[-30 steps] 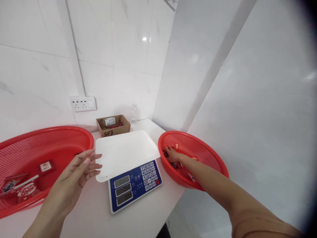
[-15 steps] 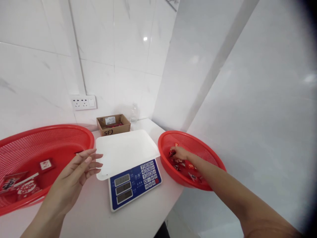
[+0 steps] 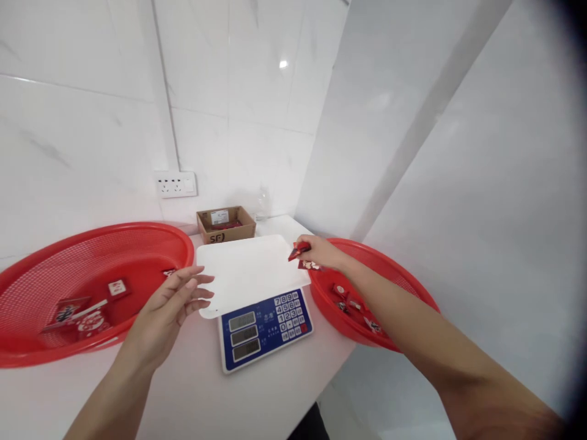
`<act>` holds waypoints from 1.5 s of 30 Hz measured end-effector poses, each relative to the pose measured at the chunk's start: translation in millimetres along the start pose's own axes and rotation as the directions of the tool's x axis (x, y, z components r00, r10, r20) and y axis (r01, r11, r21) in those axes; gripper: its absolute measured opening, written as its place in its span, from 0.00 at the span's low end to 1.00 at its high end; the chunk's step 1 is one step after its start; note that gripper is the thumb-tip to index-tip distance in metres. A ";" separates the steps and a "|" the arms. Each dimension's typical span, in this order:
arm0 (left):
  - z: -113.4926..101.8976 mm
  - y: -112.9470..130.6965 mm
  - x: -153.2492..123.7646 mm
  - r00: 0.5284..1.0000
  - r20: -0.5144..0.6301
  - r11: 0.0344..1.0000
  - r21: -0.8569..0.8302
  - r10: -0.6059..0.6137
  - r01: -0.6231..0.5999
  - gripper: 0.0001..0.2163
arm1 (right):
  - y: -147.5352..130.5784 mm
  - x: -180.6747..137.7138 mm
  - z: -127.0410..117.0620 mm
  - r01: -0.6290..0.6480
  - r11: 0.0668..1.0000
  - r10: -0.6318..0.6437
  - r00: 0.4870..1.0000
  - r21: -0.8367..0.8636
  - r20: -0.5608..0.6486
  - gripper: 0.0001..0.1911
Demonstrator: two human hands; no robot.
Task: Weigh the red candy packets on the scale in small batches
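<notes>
Right hand (image 3: pixel 321 252): pinched shut on red packets (image 3: pixel 300 252), at scale tray (image 3: pixel 247 269) right edge. Left hand (image 3: pixel 177 299): open, empty, at tray's left edge. Release low, mid-tray; avoid scatter.

"SF" on the cardboard box (image 3: pixel 225 224); digits 0–9 on the scale (image 3: pixel 263 327) keypad

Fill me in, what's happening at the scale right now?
A person stands at a white counter with a scale between two red baskets. The right hand holds small red wrapped pieces at the edge of the scale's white tray, just above the rim of the right basket, which holds more of them. The left hand is open beside the tray, holding nothing. The left basket holds a few red packets.
</notes>
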State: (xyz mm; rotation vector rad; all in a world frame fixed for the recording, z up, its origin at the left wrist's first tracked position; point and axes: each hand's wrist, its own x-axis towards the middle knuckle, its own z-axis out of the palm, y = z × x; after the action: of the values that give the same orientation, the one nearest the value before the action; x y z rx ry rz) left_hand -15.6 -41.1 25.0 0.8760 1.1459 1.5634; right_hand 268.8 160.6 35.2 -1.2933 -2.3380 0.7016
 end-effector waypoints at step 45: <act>-7.9 3.4 -1.7 0.997 0.011 0.995 0.050 0.081 -0.082 0.17 | -43.8 26.8 38.2 -0.035 0.992 0.031 0.999 -0.119 -0.042 0.13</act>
State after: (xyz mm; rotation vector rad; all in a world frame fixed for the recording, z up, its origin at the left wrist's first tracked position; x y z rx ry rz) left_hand -23.3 -45.1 25.9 0.9728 1.1603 1.6007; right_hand 205.2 154.5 32.4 -1.3868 -2.3631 0.5474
